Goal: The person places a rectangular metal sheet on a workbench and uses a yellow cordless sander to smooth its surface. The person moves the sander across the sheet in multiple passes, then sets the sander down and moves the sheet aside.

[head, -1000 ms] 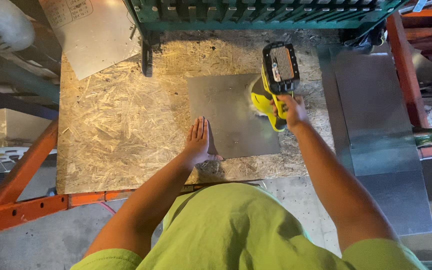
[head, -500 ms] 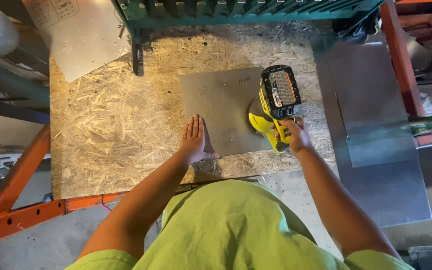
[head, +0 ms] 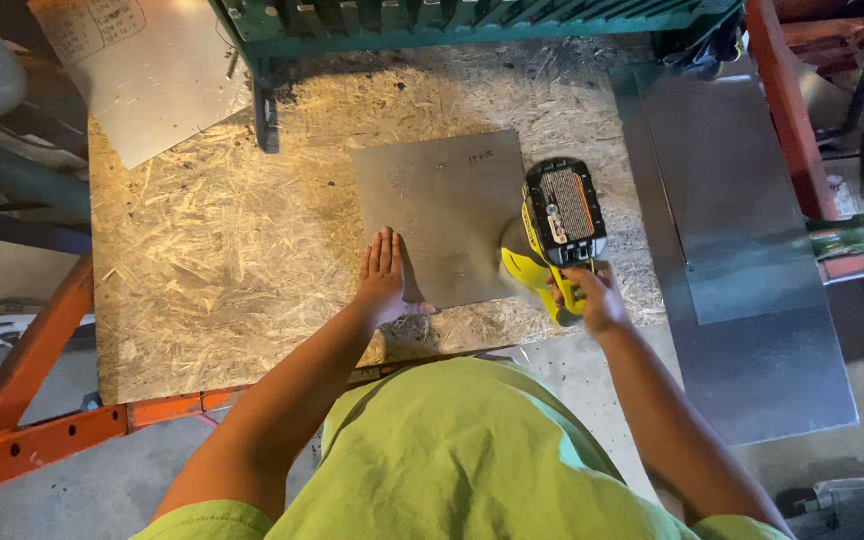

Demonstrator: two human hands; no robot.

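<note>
The left hand lies flat, fingers together and stretched toward 12 o'clock, pressed on the lower-left corner of a square metal sheet; it holds nothing, it only presses the sheet down. The right hand is closed around the handle of a yellow cordless tool w/ a black battery pack on top; the tool stands at approx. 3 o'clock from the sheet, its front touching the sheet's right edge near the lower corner; the exact working head is hidden under the tool body, so I cannot tell its kind.

The sheet lies flat on a chipboard worktop, a bit right of the middle; the worktop sits on an orange steel frame, which runs at 7–8 o'clock from the hands. At 11 o'clock from the sheet, well apart, another lighter metal sheet hangs over the board's far-left corner. At 12 o'clock stands a green metal machine base, its foot on the board. At 3 o'clock, beside the board, larger grey metal sheets lie stacked. The person wears a lime-green shirt.
</note>
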